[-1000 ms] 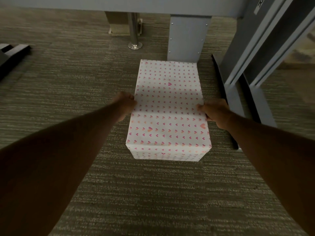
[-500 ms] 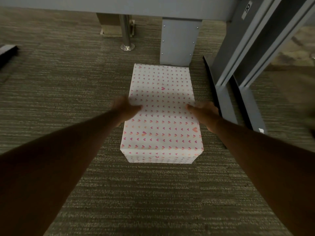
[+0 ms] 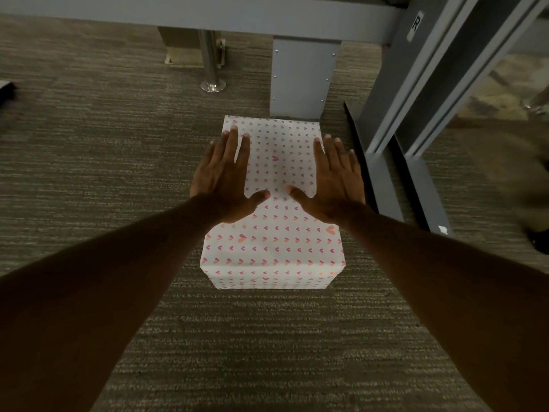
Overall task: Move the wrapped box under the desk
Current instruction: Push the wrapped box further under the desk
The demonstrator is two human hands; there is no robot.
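The wrapped box, white paper with small pink and orange hearts, lies on the carpet with its far end against a grey desk leg panel. The desk's grey front rail runs across the top of the view. My left hand is spread flat, palm down, over the box's left top edge. My right hand is spread the same way over the right top edge. Both thumbs point inward. Neither hand grips the box.
A grey desk side frame with slanted rails and its long feet stand just right of the box. A chrome pole with a round foot stands behind. Grey-green carpet spreads to the left. A dark object lies at the far left.
Both hands left the box's sides, rose, and now lie flat and spread over its top. The box stays on the carpet against the leg panel.
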